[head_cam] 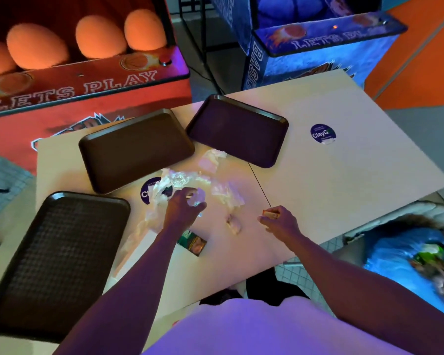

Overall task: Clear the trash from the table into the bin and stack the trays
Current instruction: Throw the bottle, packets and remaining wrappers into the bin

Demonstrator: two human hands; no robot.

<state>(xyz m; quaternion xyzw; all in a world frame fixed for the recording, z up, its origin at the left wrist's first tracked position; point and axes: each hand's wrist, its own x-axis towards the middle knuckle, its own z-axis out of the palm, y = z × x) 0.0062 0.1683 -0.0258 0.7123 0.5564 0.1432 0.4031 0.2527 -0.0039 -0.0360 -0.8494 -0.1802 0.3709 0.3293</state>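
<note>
From the head view, your left hand point(185, 203) sits at the centre of the frame, fingers curled down around a wad of crumpled clear plastic wrap point(182, 181). It looks closed on a small bunch of it. Your right hand point(280, 221), right of centre, pinches a small tan scrap point(271, 213) between thumb and fingers, the rest of the hand half folded.

The wrap should be nearly weightless, soft and springy. It will likely crush to nothing and try to unfold again, so gather it from the middle and ball it tight. More film trails toward the lower left point(141, 226), and paler pieces lie above centre point(212, 158) and just right of your left hand point(227, 194). A small crumpled bit point(233, 224) lies between your hands. A flat green printed packet point(192, 243) pokes out beside your left forearm; it looks stiff-edged and easy to pinch at a corner.

Three dark brown trays lie apart on the pale table point(344, 175): lower left point(57, 257), textured; upper centre-left point(136, 149); upper centre point(237, 129). They look rigid, smooth-rimmed plastic, light enough to lift by a long edge.

The bin point(408, 252), blue-lined and already holding rubbish, stands at the lower right, below the table edge.
</note>
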